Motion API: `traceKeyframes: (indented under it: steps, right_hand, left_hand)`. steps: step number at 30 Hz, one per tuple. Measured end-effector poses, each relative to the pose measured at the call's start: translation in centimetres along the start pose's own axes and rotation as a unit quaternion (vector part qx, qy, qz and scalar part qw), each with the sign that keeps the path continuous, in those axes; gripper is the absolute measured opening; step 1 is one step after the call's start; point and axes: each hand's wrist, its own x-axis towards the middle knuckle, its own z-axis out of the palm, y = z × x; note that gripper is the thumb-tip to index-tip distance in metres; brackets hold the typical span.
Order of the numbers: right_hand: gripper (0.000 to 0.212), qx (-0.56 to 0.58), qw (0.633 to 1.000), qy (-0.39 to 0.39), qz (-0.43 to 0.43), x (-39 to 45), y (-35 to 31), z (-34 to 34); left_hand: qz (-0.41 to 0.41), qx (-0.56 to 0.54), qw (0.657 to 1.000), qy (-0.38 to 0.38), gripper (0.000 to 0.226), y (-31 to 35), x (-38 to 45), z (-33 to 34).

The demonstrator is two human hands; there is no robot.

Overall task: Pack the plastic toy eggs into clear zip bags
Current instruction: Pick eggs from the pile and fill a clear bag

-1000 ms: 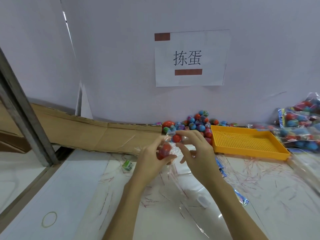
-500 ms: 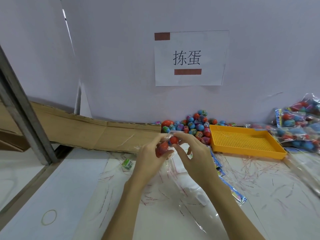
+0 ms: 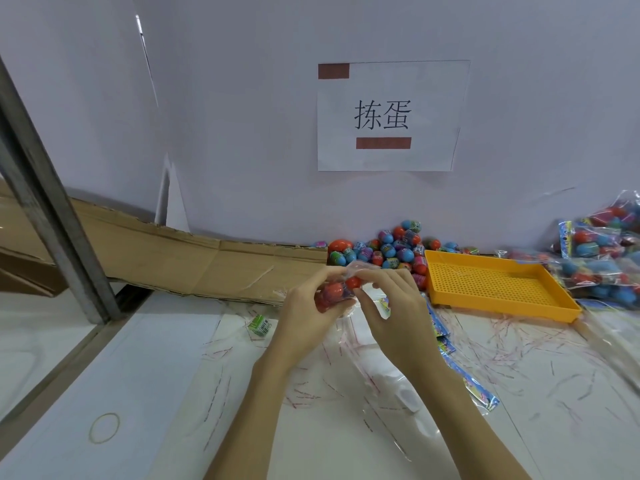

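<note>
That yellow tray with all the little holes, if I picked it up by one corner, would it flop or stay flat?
The yellow tray would probably stay flat: its raised rim runs straight, which suggests rigid moulded plastic. It is likely light for its size, since the floor is perforated mesh and nothing lies in it. Pushed, it would probably slide rather than tip, being low and wide on the white table.

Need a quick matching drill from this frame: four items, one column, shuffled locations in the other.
Items
1. yellow perforated plastic tray
2. loose pile of red and blue plastic toy eggs
3. thin rubber band loop
4. white paper sign with black characters

Places
A. on the wall
B. near left of table
C. against the wall, left of tray
D. right of both hands

Pairs: 1-D, 2-C, 3-B, 4-A
</note>
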Motion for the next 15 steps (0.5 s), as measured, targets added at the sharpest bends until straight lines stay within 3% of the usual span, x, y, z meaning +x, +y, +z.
traceKeyframes:
  steps: [5,11,15]
  right_hand:
    - [0.03,-0.043,0.999,0.014,-0.015,-0.19,-0.27,0.24]
    - [0.027,-0.057,0.995,-0.076,-0.009,-0.72,-0.49,0.54]
    - [0.023,-0.016,0.997,-0.073,0.021,-0.14,0.15,-0.33]
  left_hand:
    - [-0.028,-0.028,0.999,-0.011,0.053,0.01,0.06,0.32]
    - [-0.068,-0.068,0.995,-0.03,0.052,0.07,0.0,0.44]
    - [-0.112,-0.122,0.985,-0.041,0.053,0.4,0.18,-0.12]
